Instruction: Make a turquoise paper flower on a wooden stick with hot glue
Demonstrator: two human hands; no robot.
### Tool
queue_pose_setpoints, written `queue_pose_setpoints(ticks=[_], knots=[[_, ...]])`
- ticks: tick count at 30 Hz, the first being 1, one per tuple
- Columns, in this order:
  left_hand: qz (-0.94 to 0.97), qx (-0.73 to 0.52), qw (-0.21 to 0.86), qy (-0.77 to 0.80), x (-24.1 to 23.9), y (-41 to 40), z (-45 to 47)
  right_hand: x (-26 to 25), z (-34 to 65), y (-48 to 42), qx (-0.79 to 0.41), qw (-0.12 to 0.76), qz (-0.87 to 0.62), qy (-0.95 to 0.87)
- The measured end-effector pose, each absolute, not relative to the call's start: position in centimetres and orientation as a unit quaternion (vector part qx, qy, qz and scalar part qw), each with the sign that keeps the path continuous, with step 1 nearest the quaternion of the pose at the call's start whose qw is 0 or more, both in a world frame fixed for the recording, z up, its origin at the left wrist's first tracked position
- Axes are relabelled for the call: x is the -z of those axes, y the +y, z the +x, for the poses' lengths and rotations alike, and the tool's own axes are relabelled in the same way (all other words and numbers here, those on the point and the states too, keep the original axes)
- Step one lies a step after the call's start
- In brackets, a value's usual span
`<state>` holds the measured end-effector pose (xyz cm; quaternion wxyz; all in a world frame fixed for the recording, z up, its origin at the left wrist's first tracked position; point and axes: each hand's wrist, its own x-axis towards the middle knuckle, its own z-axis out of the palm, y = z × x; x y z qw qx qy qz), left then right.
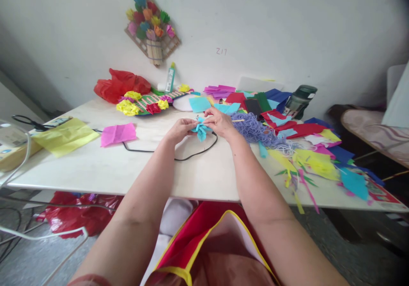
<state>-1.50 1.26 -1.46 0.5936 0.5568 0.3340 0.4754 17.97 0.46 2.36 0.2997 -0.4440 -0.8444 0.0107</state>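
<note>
Folded blue paper (201,133), held above the middle of the table (204,177) between both hands. Such thin paper is probably best shaped with light pinches, one hand steadying the gathered part while the other works the folds, lest it tear. The left hand (179,130) pinches the left side, its fingertips drawn narrow; the right hand (220,124) grips the right side, thumb and fingers likewise nearly together. Nearby, a black cord (194,154) curves on the near side; purple yarn (254,129) lies right, a pink sheet (118,134) left.

White table (204,177), tangled purple yarn (254,129), yellow paper sheet (67,137), pink paper square (118,134), black cable (140,151)
</note>
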Motion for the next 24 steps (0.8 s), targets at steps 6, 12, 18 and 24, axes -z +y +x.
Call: queue_pose_setpoints(ticks=[6, 12, 18, 24], knots=[[0.56, -0.466, 0.593, 0.343, 1.68, 1.48, -1.61, -2.67, 17.85, 0.31, -0.006, 0.276, -0.44, -0.854], [0.581, -0.469, 0.563, 0.354, 1.59, 1.59, -1.49, -2.46, 18.07, 0.5, 0.015, 0.25, -0.461, -0.851], [0.609, -0.462, 0.537, 0.358, 1.4, 1.43, -1.39, -2.38, 18.39, 0.69, -0.015, 0.245, -0.478, -0.843], [0.623, -0.465, 0.514, 0.363, 1.21, 1.24, -1.35, -2.64, 18.65, 0.55, -0.022, 0.223, -0.468, -0.855]])
